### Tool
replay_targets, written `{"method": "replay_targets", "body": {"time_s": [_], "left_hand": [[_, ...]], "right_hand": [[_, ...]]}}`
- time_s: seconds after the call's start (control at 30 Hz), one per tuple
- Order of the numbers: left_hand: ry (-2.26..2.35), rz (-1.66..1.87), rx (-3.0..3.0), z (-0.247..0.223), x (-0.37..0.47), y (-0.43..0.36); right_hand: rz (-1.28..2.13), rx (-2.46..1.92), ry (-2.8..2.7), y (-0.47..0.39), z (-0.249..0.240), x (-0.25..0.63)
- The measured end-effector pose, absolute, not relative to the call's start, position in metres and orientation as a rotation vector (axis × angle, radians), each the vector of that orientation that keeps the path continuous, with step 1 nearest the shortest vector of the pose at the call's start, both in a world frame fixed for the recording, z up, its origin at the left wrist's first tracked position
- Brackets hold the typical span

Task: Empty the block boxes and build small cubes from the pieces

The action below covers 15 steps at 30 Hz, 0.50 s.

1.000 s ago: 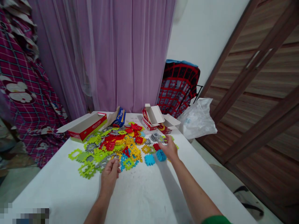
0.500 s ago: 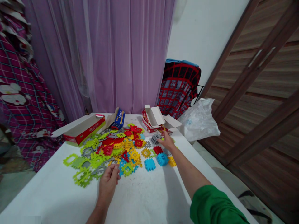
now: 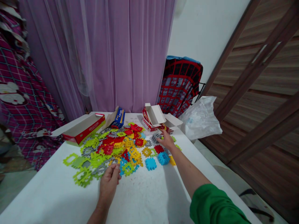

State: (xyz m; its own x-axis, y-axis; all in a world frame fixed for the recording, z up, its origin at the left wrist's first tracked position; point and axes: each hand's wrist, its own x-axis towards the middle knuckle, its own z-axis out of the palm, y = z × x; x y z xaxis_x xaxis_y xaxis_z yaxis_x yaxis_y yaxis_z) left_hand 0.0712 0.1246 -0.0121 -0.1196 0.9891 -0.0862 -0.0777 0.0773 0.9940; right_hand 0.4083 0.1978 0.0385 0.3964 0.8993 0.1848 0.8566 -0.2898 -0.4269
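My right hand [image 3: 167,140] reaches to the far right part of the table, its thumb and fingers closed on the right side of a grey toothed cube-like block [image 3: 156,137]. Just nearer lie a red toothed piece [image 3: 159,149], a blue built-up block [image 3: 163,158] and a flat blue piece [image 3: 150,163]. My left hand [image 3: 109,180] is closed, thumb against the fingers, at the near edge of a pile of colourful interlocking plastic pieces [image 3: 116,143]. Whatever its fingers may hold is hidden. Beside it lie green pieces [image 3: 83,177] and a grey piece [image 3: 100,170].
An open red box [image 3: 84,130] stands at the left back of the white table [image 3: 140,199], a blue box [image 3: 118,118] behind the pile. Red-and-white open boxes [image 3: 154,119] sit beyond my right hand. A white plastic bag [image 3: 201,118] is at the right edge.
The view has shifted slightly. Both hands stay almost where they were, the right at the grey block and the left by the pile's near edge.
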Motion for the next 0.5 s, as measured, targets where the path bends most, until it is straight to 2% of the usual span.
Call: {"method": "replay_targets", "body": {"time_s": [0.5], "left_hand": [[1.291,1.272,1.065,-0.009,0.072,0.124]], "right_hand": [[0.078,-2.57,-1.405,0.214,0.055,0.374]]}}
